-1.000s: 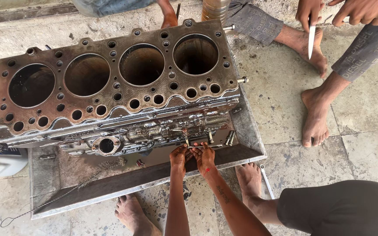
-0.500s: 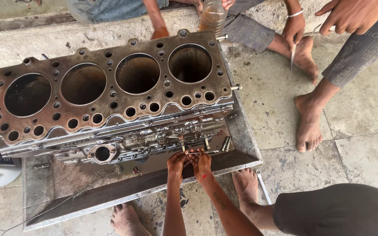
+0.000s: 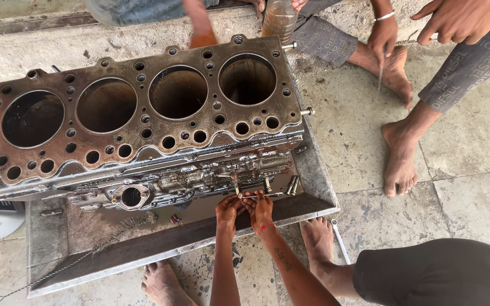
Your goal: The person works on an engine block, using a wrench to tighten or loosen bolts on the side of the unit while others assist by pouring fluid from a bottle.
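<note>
Left hand (image 3: 227, 207), right hand (image 3: 261, 208), oily four-bore engine block (image 3: 143, 122), metal tray (image 3: 319, 181)

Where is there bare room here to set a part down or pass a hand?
Bare tray floor lies left of the left hand, under the engine block overhang. Concrete floor between the tray's right wall and another person's foot is also free. It is crowded where the right hand and left hand meet at the block's side, by loose bolts.
</note>
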